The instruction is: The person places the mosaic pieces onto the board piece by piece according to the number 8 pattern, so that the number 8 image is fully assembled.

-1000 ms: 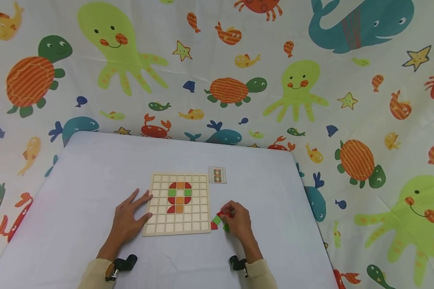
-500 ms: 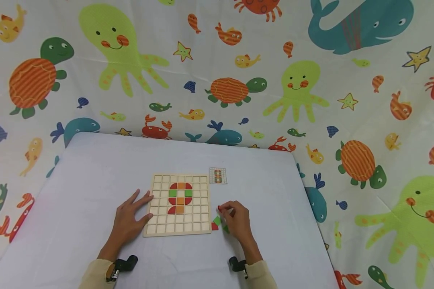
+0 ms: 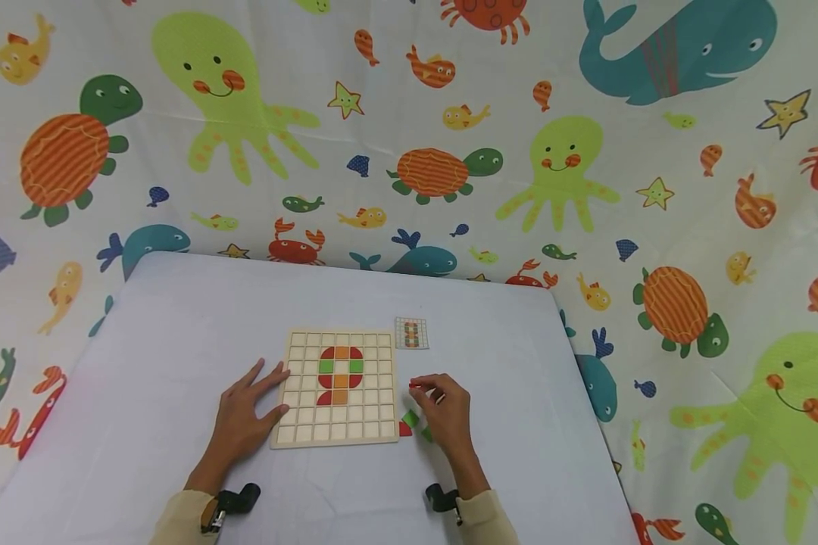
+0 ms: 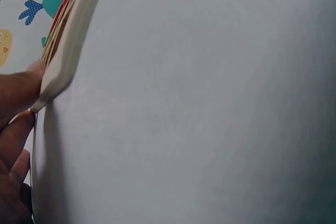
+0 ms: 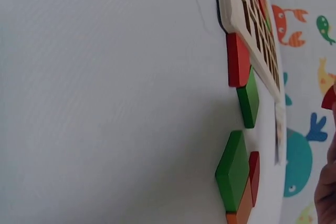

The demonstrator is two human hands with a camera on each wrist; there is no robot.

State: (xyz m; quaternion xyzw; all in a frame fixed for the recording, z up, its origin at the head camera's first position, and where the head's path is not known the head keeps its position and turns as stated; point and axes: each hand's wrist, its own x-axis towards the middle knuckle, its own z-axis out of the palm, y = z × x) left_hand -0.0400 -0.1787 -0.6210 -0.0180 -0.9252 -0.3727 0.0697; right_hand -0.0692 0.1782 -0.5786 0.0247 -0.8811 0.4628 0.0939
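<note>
My left hand (image 3: 243, 409) rests along the left edge of the square wooden grid board (image 3: 363, 434), its thumb and fingers spread and touching the frame. In the left wrist view its fingertips press at the board's side (image 4: 65, 56). Red, orange and green tiles fill several cells of the board, forming a loop with two tiles below it. To the right of the board, my right hand (image 3: 448, 412) pinches a small red tile (image 3: 414, 384) between thumb and fingers, above the loose tiles. In the right wrist view that red tile (image 5: 329, 99) shows at the right edge, partly hidden.
Loose tiles lie beside the board's right edge: a red one (image 5: 239, 61), a green one (image 5: 249, 100), another green one (image 5: 232, 171), an orange one (image 5: 243, 205) and a red one (image 5: 254, 177). A small pattern card (image 3: 412, 333) lies behind them on the white table (image 3: 518, 363).
My right hand has lifted the red tile from the loose tiles and moved it slightly up and away from them. My left hand has stayed at the board's edge.
</note>
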